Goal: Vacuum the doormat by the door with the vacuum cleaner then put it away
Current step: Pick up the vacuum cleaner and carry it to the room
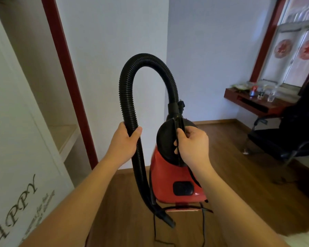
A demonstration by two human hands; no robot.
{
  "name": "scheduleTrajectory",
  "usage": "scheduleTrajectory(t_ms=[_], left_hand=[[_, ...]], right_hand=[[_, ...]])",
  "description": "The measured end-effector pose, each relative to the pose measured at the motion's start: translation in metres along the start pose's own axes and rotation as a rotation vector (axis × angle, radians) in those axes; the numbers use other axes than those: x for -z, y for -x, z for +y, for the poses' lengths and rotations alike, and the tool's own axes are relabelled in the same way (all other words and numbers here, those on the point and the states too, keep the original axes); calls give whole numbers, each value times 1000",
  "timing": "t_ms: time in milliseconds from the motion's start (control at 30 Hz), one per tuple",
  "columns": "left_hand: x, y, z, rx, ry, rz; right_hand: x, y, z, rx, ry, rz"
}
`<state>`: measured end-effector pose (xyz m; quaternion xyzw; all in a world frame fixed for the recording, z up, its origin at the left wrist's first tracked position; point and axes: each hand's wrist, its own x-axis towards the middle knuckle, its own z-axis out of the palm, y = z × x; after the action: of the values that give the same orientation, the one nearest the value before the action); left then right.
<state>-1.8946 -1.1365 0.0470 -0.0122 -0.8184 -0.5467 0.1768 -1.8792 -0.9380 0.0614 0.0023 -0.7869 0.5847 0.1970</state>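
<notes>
Red vacuum (175, 175) held up, seemingly off floor (230, 175). Right hand (191, 141) fingers curled round its top; left hand (125, 141) fingers wrapped round hose (130, 97), left of vacuum. Doormat unseen. Risk: cord (202, 227) dangling below vacuum snags feet, jerks grip loose.

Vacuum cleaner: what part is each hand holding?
The left hand grips the black hose partway along; right hand grips the vacuum cleaner by its top handle.

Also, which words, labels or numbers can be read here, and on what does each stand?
"APPY": large script on the white panel, cut at the frame edge.
Small lines beside it: too blurred to read.
Red window decorations: too blurred to read.
Vacuum: no text visible.
</notes>
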Motion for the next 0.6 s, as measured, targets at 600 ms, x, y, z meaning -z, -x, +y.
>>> scheduleTrajectory(t_ms=[600], left_hand=[[-46,-279,-100,-68,45,-218]], right_hand=[[-133,-213,66,-65,97,220]])
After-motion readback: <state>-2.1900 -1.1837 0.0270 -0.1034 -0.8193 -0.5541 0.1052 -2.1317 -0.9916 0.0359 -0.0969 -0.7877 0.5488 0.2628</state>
